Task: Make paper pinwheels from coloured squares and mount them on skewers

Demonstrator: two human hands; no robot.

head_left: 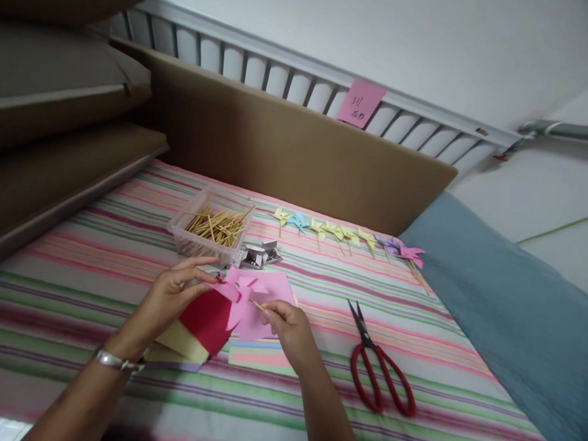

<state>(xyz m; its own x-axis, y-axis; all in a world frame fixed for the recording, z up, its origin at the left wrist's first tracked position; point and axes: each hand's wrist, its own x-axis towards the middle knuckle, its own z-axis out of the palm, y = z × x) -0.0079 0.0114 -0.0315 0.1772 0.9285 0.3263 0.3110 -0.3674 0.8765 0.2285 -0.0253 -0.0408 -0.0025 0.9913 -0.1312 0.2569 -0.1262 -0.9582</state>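
My left hand (178, 290) pinches a pink paper pinwheel (234, 289) by one of its blades. Thumb and finger of my right hand (283, 320) grip a thin wooden stick (257, 305), its tip pointing at the pinwheel's middle. Whether the tip touches the paper I cannot tell. Beneath both lie stacked sheets of pink paper (275, 287), with red paper (206, 320) and yellow paper (181, 342) fanned out to the left. Red-handled scissors (378, 365) rest partly spread to the right of my right hand.
A clear plastic box (180, 232) of wooden sticks (216, 225) stands behind my left hand, beside small open boxes (261, 255) of dark pieces. Several finished pinwheels (332, 231) line the back. Behind them rises a brown board (287, 140); boxes (69, 167) are stacked at left.
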